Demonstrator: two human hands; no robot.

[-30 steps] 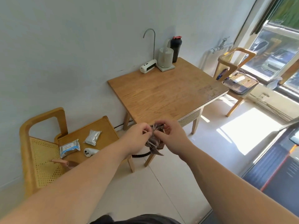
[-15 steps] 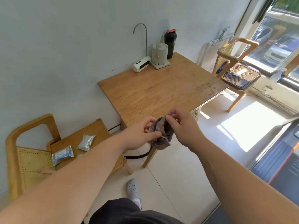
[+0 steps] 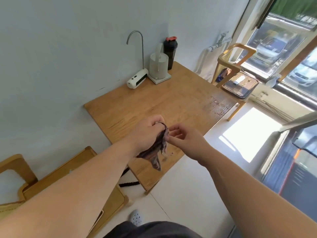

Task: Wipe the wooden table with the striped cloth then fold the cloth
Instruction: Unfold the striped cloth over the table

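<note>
Wiping has not begun, I think: left hand [image 3: 145, 133] squeezes the bunched striped cloth [image 3: 157, 150] above the wooden table [image 3: 154, 103], right hand [image 3: 185, 136] pinches its edge, and next it must be spread flat.

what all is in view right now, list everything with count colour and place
wooden table: 1, light brown, centre, against the wall
striped cloth: 1, dark, bunched, hanging over the table's near part
kettle: 1, off-white, table's far corner
bottle: 1, black with red lid, behind kettle
water dispenser: 1, white, left of kettle
chairs: 2, wooden, far right and near left
tray: 1, dark, on far chair
shoe: 1, pale, floor
left hand: gripping cloth
right hand: pinching cloth's edge
</note>
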